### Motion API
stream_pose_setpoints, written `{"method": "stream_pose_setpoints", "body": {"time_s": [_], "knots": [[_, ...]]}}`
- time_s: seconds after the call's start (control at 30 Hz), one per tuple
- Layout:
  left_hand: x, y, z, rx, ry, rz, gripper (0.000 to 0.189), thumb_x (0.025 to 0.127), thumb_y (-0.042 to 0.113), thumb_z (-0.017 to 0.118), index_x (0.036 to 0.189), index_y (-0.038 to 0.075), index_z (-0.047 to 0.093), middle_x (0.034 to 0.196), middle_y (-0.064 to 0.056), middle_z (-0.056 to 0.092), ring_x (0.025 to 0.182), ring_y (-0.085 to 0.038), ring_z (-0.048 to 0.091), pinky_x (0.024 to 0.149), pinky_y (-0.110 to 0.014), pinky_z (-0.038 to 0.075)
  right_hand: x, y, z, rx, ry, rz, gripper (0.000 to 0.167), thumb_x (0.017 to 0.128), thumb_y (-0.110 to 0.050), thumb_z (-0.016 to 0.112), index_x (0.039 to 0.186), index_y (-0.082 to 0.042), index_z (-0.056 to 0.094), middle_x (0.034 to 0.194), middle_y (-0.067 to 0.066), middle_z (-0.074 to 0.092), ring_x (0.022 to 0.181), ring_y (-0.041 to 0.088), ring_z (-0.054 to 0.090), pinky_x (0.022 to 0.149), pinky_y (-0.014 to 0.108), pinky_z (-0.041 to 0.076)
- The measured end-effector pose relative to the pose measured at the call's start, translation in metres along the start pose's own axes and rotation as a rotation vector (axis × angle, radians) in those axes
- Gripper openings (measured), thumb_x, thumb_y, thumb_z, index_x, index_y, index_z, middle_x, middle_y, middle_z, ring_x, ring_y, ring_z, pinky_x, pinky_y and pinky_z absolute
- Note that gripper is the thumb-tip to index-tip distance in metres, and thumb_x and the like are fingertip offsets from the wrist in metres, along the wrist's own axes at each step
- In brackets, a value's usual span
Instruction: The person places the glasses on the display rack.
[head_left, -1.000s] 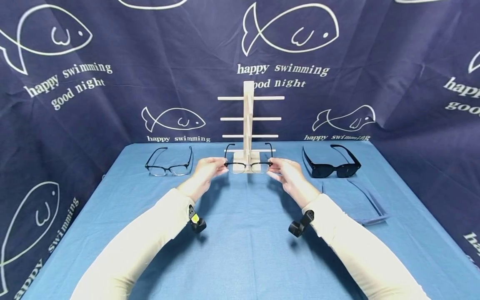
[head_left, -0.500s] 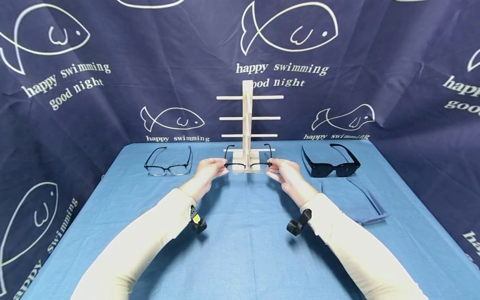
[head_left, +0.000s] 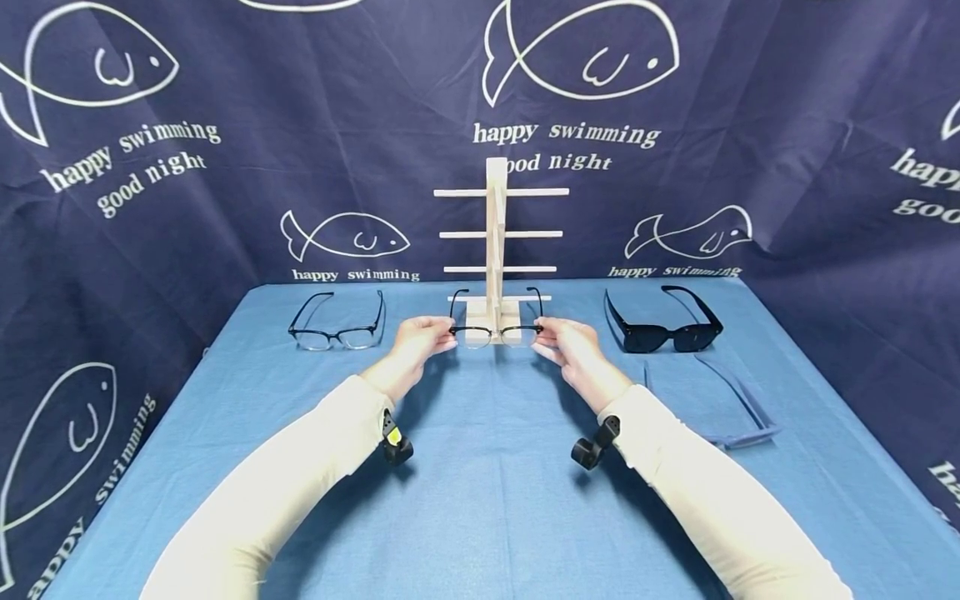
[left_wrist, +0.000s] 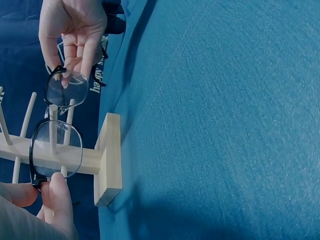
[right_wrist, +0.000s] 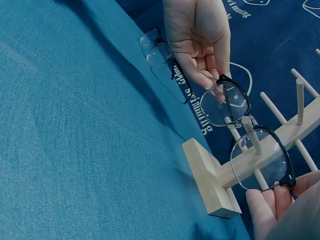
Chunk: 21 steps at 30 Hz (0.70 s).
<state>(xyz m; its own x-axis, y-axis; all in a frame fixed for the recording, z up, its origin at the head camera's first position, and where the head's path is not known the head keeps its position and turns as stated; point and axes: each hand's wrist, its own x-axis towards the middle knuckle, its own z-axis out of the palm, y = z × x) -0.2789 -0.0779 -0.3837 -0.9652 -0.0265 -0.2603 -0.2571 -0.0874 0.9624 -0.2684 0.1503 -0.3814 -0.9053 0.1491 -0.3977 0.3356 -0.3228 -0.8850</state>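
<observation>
My left hand (head_left: 415, 346) pinches one end of a pair of half-rim eyeglasses (head_left: 472, 329) between thumb and fingers. At the opposite end, my right hand (head_left: 573, 346) pinches the hinge corner. The eyeglasses have a black upper rim, clear lenses and temples unfolded toward the back. Behind them stands a pale wooden eyeglass display rack (head_left: 496, 225) with several pairs of crosswise pegs. In the left wrist view, the eyeglasses' near rim (left_wrist: 32, 155) overlaps the rack's post. From the right wrist, the bridge overlaps a peg low on the rack (right_wrist: 210, 180).
Black-framed clear eyeglasses (head_left: 337, 337) lie unfolded on the blue cloth (head_left: 480, 500) to the left. Black sunglasses (head_left: 671, 340) lie to the right, with blue-framed glasses (head_left: 750, 408) nearer, partly behind the right sleeve. A dark blue fish-print curtain (head_left: 420, 108) hangs behind.
Both hands and the eyeglasses sit very slightly lower against the rack than a second ago. The grip on both ends is the same.
</observation>
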Motion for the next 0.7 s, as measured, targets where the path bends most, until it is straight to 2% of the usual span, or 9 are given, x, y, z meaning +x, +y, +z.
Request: {"method": "stream_pose_setpoints", "body": {"time_s": [0.1,0.2,0.3,0.43,0.6,0.7], "knots": [[0.0008,-0.0004,0.0003,0.012,0.001,-0.01,0.03,0.097,0.002,0.054,0.124,-0.011,0.058,0.121,-0.03,0.059,0.068,-0.009,0.064,0.078,-0.021,0.061,0.0006,0.0003,0.0001,-0.005,-0.004,-0.005,0.026,0.093,-0.007,0.061,0.118,0.001,0.06,0.062,-0.002,0.06,0.064,0.009,0.065,0.08,0.024,0.061],[0.0017,-0.0012,-0.0001,0.021,0.001,-0.013,0.03,0.098,0.003,0.054,0.124,-0.011,0.057,0.12,-0.03,0.059,0.068,-0.009,0.065,0.078,-0.021,0.061,0.001,0.0004,0.0003,-0.01,-0.009,-0.008,0.028,0.093,-0.007,0.06,0.12,0.002,0.059,0.063,-0.002,0.06,0.062,0.009,0.064,0.078,0.023,0.062],[0.0026,-0.0022,-0.0003,0.024,0.0,-0.008,0.03,0.098,0.003,0.054,0.124,-0.011,0.058,0.108,-0.025,0.063,0.066,-0.008,0.064,0.075,-0.021,0.062,0.0013,0.0004,0.0004,-0.013,-0.013,-0.014,0.022,0.093,-0.007,0.061,0.114,0.001,0.061,0.063,-0.001,0.06,0.061,0.009,0.063,0.076,0.023,0.062],[0.0042,-0.0033,-0.0006,0.021,-0.004,0.001,0.03,0.098,0.003,0.054,0.124,-0.011,0.058,0.088,-0.012,0.064,0.062,-0.006,0.063,0.072,-0.02,0.061,0.0014,0.0005,0.0,-0.01,-0.018,-0.02,0.012,0.093,-0.006,0.061,0.105,-0.002,0.062,0.064,-0.001,0.059,0.061,0.009,0.063,0.077,0.024,0.062],[0.0062,-0.0044,-0.0009,0.009,-0.009,0.007,0.03,0.098,0.003,0.054,0.123,-0.012,0.058,0.08,-0.007,0.063,0.061,-0.007,0.063,0.071,-0.019,0.061,0.0022,0.0011,-0.0004,-0.012,-0.016,-0.02,0.013,0.093,-0.006,0.061,0.105,-0.003,0.062,0.065,-0.001,0.059,0.062,0.009,0.062,0.08,0.025,0.062],[0.0075,-0.0049,-0.0009,-0.005,-0.015,0.018,0.031,0.097,0.003,0.054,0.124,-0.013,0.057,0.079,-0.007,0.063,0.061,-0.007,0.063,0.072,-0.02,0.062,0.0029,0.0016,-0.0004,-0.01,-0.008,-0.012,0.018,0.093,-0.006,0.061,0.11,-0.002,0.061,0.065,-0.001,0.059,0.062,0.009,0.063,0.077,0.023,0.062]]}}
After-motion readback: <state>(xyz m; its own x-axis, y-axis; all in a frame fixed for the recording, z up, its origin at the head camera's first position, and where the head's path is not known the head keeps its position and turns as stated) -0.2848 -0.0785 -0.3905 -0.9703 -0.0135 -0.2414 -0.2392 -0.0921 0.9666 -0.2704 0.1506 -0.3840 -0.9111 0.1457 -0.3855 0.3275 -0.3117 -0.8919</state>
